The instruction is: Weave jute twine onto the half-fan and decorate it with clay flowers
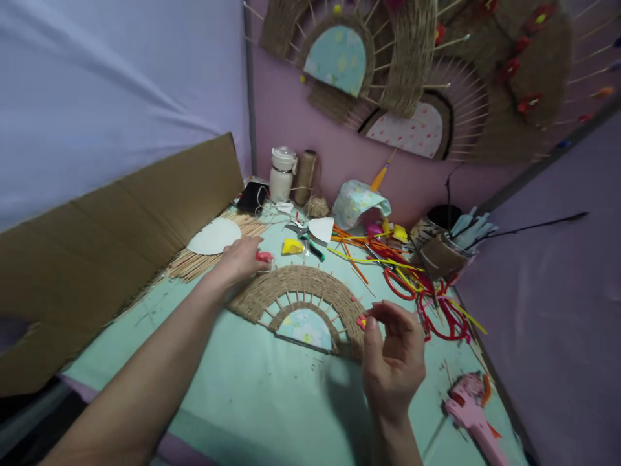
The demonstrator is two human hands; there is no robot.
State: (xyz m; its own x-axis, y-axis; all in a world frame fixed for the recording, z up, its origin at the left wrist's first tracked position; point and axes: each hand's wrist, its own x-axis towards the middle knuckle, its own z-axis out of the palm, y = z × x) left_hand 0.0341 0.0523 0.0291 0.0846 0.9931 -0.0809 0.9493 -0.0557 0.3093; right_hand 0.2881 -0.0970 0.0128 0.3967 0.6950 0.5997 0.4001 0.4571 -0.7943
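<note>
A half-round woven twine fan (301, 278) lies on the table, with a floral fabric half-disc (306, 328) at its centre. My left hand (242, 257) reaches past its left end, fingers closed at a red lump (264, 257) that looks like modelling clay in clear wrapping. Over the fan's right end, my right hand (395, 349) is curled, with thumb and forefinger pinching a small pink flower with a yellow middle (361, 322). A yellow packet (292, 246) and green-handled pliers (313, 247) lie behind the fan.
Cardboard (121, 239) stands along the left, beside thin sticks (187, 266) and a white oval (215, 236). A white bottle (282, 178) and twine spool (305, 178) stand behind. Red-handled scissors (400, 285) lie among coloured stems at right; a pink glue gun (473, 414) lies nearer.
</note>
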